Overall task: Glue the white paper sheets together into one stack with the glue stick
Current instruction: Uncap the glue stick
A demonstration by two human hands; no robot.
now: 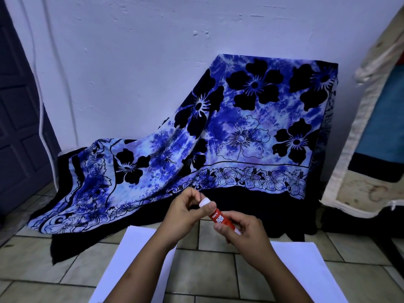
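Two flat white paper sheets, the left white paper sheet [131,259] and the right white paper sheet [306,270], were seen lying apart on the pale tiled floor [207,270], so no gluing appeared done. Above them, the red plastic glue stick [219,217] was gripped at its base by the right hand [244,230], while its white cap [204,202] was pinched by the left hand [185,213]. Its long axis was tilted, cap pointing up-left and away. Uncapping was judged under way. Beyond, a blue floral cloth [218,132] was draped.
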